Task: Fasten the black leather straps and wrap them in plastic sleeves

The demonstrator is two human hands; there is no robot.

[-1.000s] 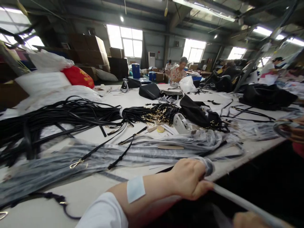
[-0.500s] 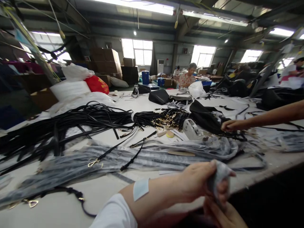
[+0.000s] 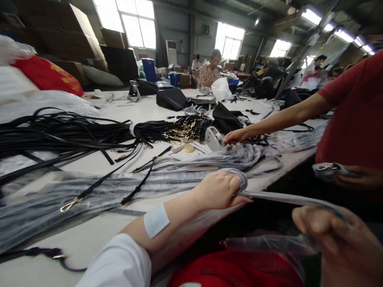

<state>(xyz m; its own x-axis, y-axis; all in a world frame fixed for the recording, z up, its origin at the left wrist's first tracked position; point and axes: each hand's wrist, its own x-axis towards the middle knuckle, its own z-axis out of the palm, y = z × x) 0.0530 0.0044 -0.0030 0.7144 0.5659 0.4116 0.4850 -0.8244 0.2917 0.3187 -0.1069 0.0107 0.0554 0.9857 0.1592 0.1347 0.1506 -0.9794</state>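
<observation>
My left hand (image 3: 220,190) is closed around a coiled part of a plastic-wrapped strap (image 3: 287,196), just above the table's front edge. From it the strap runs stretched to the right, into my right hand (image 3: 332,231), whose fingers are bent around it; this hand is blurred. Below, a loose end in a clear plastic sleeve (image 3: 269,244) with a small metal tip hangs near my right hand. Beside my left hand, long plastic-covered straps (image 3: 98,187) lie along the table. A black strap with a gold clasp (image 3: 71,204) rests across them.
A co-worker in a red shirt (image 3: 356,123) stands at the right, one hand (image 3: 235,136) at a tape dispenser (image 3: 214,138), the other holding a plastic-wrapped bundle (image 3: 327,170). Black straps (image 3: 74,133) and gold clasps (image 3: 187,126) cover the table's middle. Another person (image 3: 209,75) sits behind.
My hands have moved apart, stretching the strap between them. The view has turned right. The co-worker's hand has moved from the black material to the tape dispenser.
</observation>
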